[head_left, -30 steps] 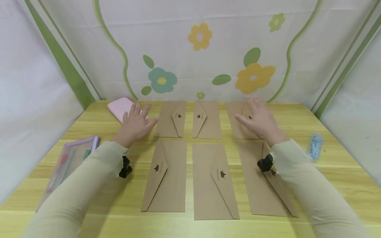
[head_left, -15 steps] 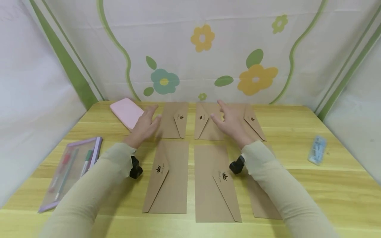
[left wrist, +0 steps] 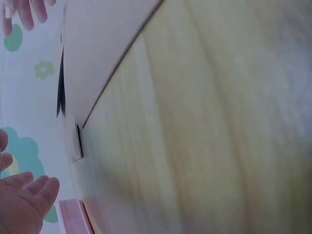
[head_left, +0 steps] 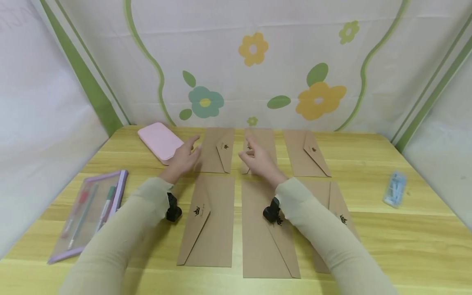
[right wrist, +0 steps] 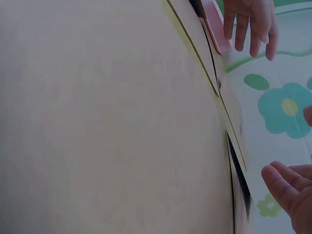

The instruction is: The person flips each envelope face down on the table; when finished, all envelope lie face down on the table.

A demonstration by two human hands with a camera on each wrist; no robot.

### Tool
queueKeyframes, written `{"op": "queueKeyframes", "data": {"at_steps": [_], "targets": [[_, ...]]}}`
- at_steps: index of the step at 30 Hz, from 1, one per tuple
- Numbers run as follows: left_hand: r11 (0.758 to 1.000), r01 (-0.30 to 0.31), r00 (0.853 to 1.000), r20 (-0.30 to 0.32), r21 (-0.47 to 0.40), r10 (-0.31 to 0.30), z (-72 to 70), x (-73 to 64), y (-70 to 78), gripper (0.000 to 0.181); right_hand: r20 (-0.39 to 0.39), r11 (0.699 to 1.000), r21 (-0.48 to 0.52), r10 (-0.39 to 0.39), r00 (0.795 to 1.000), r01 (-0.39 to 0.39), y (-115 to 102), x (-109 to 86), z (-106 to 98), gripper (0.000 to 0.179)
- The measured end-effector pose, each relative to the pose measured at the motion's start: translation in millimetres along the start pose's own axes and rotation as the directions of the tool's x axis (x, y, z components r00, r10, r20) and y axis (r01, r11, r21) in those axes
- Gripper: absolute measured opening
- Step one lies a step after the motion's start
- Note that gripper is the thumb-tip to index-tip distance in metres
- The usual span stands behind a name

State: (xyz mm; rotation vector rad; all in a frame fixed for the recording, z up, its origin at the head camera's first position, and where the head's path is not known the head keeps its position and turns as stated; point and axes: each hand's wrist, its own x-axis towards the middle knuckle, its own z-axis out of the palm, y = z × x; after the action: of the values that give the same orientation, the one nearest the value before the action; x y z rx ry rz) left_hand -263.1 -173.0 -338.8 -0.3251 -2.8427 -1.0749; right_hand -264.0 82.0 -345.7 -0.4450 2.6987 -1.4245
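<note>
Several brown kraft envelopes with a small black crown print lie in two rows on the wooden table. My right hand hovers over the back middle envelope, fingers loosely extended and holding nothing. Between the pink case and the back left envelope is my left hand, its fingers relaxed, also holding nothing. In the back row the right envelope is uncovered. In front lie the left envelope, the middle envelope and the right envelope, the last two partly hidden by my right arm.
A clear zip pouch with purple edges and pens inside lies at the left, partly under my left sleeve. At the right is a small pale blue item. A white flowered curtain closes off the back.
My right hand has swept left from the back right envelope to the back middle one. My left hand has shifted slightly right, its spread fingers drawing closer together.
</note>
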Motion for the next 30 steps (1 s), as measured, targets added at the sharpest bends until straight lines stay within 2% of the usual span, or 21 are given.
{"op": "queueKeyframes", "data": {"at_steps": [7, 14, 17, 21, 24, 30], "targets": [[0.997, 0.048, 0.997, 0.065, -0.053, -0.045, 4.5, -0.5, 0.3, 0.052, 0.053, 0.998, 0.024, 0.055, 0.997, -0.057, -3.1, 9.0, 12.2, 0.065], [0.993, 0.087, 0.995, 0.063, -0.079, -0.082, 9.7, 1.0, -2.5, 0.054, 0.101, 0.986, 0.121, 0.1, 0.99, -0.112, -2.7, 13.2, 19.7, 0.066], [0.991, 0.097, 0.994, 0.066, -0.094, -0.092, 10.3, 0.6, -2.9, 0.054, 0.119, 0.958, 0.233, 0.141, 0.983, -0.166, -1.2, 15.0, 22.6, 0.067], [0.987, 0.1, 0.993, 0.073, -0.124, -0.091, 11.8, 0.2, -2.9, 0.056, 0.126, 0.896, 0.383, 0.188, 0.974, -0.223, -0.3, 17.7, 27.3, 0.068], [0.986, 0.087, 0.994, 0.08, -0.145, -0.076, 14.0, 0.6, -3.4, 0.06, 0.12, 0.872, 0.427, 0.208, 0.971, -0.24, -1.5, 19.2, 31.0, 0.069], [0.986, 0.066, 0.994, 0.093, -0.151, -0.053, 18.8, 0.8, -3.5, 0.065, 0.111, 0.848, 0.463, 0.232, 0.966, -0.256, -4.0, 22.0, 38.8, 0.076]]}}
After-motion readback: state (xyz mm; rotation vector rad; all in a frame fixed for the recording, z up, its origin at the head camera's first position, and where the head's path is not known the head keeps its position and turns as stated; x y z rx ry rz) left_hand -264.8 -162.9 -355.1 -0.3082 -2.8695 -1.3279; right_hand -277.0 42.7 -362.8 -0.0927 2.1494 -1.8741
